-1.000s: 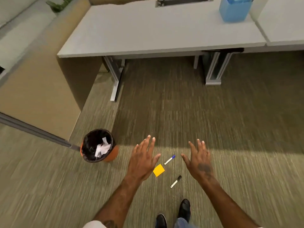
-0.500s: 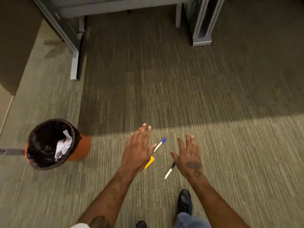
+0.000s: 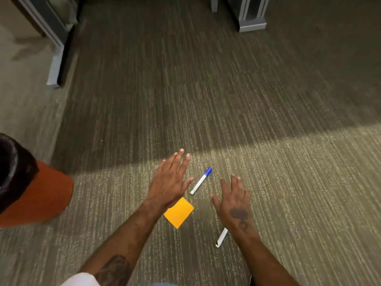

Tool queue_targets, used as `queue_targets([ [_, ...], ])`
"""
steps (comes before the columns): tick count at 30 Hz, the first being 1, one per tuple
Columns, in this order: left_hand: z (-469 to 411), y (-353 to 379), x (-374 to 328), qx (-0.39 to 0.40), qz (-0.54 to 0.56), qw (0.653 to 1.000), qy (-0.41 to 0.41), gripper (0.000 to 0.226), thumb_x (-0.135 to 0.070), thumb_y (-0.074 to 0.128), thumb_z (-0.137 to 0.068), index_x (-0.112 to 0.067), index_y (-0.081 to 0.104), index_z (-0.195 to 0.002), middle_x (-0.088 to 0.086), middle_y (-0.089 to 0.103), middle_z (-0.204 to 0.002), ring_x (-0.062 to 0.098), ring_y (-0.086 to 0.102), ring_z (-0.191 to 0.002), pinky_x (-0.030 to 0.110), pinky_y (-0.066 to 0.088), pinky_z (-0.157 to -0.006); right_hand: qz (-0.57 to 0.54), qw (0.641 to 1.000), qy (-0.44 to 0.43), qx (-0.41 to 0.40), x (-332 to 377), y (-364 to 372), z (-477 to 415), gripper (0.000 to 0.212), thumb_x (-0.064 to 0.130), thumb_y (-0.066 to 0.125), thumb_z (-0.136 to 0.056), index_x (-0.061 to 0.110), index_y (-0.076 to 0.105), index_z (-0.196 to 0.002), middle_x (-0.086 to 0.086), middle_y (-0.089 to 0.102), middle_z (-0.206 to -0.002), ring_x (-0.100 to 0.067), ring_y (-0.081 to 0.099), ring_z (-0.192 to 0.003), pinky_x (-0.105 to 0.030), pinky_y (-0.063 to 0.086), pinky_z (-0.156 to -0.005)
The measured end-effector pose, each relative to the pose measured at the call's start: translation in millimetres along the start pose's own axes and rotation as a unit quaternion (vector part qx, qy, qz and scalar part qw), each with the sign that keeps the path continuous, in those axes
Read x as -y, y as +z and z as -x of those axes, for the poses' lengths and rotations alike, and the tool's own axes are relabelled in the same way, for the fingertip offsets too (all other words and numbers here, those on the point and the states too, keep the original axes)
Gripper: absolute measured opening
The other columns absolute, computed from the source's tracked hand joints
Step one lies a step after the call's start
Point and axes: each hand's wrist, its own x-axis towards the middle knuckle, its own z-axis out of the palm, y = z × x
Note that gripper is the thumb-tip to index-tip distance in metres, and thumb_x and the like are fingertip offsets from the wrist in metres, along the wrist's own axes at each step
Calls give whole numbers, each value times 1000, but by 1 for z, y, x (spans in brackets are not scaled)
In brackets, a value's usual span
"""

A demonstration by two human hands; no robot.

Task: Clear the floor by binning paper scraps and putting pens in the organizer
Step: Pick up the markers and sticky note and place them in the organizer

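Observation:
A yellow paper square (image 3: pixel 179 212) lies flat on the carpet, its upper left corner hidden under my left hand (image 3: pixel 170 181). That hand is spread, palm down, and holds nothing. A white marker with a blue cap (image 3: pixel 201 180) lies just right of its thumb, between both hands. My right hand (image 3: pixel 234 200) is also spread and empty, hovering over a second white pen (image 3: pixel 221 237), whose upper part it hides. An orange bin with a black liner (image 3: pixel 39 195) stands at the left edge. The organizer is out of view.
Grey desk legs stand at the top left (image 3: pixel 54 58) and top right (image 3: pixel 250 15). Striped carpet (image 3: pixel 288 162) stretches away to the right and ahead, partly in the desk's shadow.
The view has tilted down and closer to the floor, so the bin has slid to the left edge. Both hands have come lower over the paper and pens; the right hand now covers part of the second pen.

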Motion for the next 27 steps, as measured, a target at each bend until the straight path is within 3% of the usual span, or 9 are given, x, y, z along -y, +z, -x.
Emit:
queue_targets([
  [7, -17, 81, 8, -14, -11, 1000, 17, 72, -58, 22, -97, -16, 12, -155, 7, 13, -163, 25, 21, -148, 47, 27, -116, 5, 1000, 23, -16, -24, 71, -10, 63, 56, 45, -90, 19, 40, -142, -17, 27, -156, -35, 18, -146, -56, 27, -112],
  [12, -33, 110, -1, -3, 7, 999, 40, 69, -56, 24, -98, -15, 19, -153, 10, 20, -161, 26, 24, -146, 45, 29, -115, 10, 999, 41, -25, -36, 90, -2, 64, 53, 54, -87, 16, 45, -139, -20, 35, -151, -38, 28, -142, -58, 34, -107],
  [16, -52, 132, -16, 9, 40, 999, 18, 61, -54, 36, -97, -12, 39, -141, 10, 50, -138, 27, 49, -122, 42, 46, -95, 36, 998, 35, -34, -41, 100, 15, 65, 58, 28, -92, 13, 54, -131, -23, 45, -144, -41, 41, -135, -58, 42, -99],
  [20, -68, 151, -28, 42, 82, 995, -45, 54, -56, 43, -93, -14, 48, -127, 8, 54, -123, 27, 51, -111, 41, 48, -87, 43, 997, 56, -44, -38, 105, 34, 75, 59, 11, -94, 11, 63, -120, -23, 56, -133, -41, 54, -122, -54, 50, -90],
  [21, -72, 155, -30, 53, 97, 992, -56, 54, -56, 46, -92, -14, 49, -125, 8, 54, -122, 27, 51, -111, 41, 47, -87, 39, 996, 68, -42, -38, 108, 37, 70, 59, 18, -94, 12, 64, -119, -22, 58, -130, -41, 57, -118, -52, 52, -88],
  [24, -81, 163, -34, 74, 149, 981, -97, 51, -53, 55, -88, -14, 51, -120, 8, 52, -121, 27, 52, -111, 42, 48, -87, -12, 991, 124, -53, -32, 110, 41, 50, 43, 69, -80, 9, 65, -116, -24, 61, -116, -40, 64, -99, -48, 57, -76],
  [27, -86, 164, -33, 73, 158, 978, -115, 35, -36, 58, -90, -12, 54, -115, 10, 53, -120, 31, 55, -111, 43, 48, -86, -52, 981, 164, -85, -31, 115, 45, 47, 27, 81, -70, 2, 66, -107, -23, 59, -95, -41, 62, -80, -45, 55, -65],
])
